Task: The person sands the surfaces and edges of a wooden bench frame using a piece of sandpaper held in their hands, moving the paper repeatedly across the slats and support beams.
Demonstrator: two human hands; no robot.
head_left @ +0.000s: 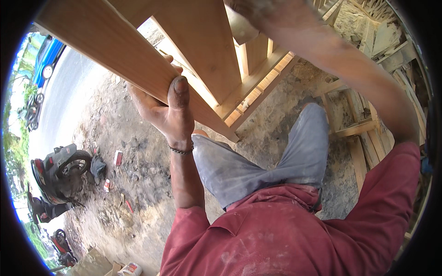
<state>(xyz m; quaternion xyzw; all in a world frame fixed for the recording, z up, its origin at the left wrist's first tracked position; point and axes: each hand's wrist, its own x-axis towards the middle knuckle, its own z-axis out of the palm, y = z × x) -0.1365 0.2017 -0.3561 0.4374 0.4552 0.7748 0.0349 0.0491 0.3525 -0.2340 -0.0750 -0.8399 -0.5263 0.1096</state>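
At twelve o'clock stands a wooden frame (248, 78) of pale boards, its long outer board (115, 50) running from ten o'clock toward centre. The left hand (163, 108) clamps that board, thumb on top. The right hand (251, 11), at the upper rim, is blurred; its grip cannot be told. Motorbikes (57, 175) stand at eight o'clock.

Bare dirt ground (138, 152): red scraps (118, 158), dark rag (97, 168), parked motorbike (57, 172), wooden pallets (363, 138) at right.
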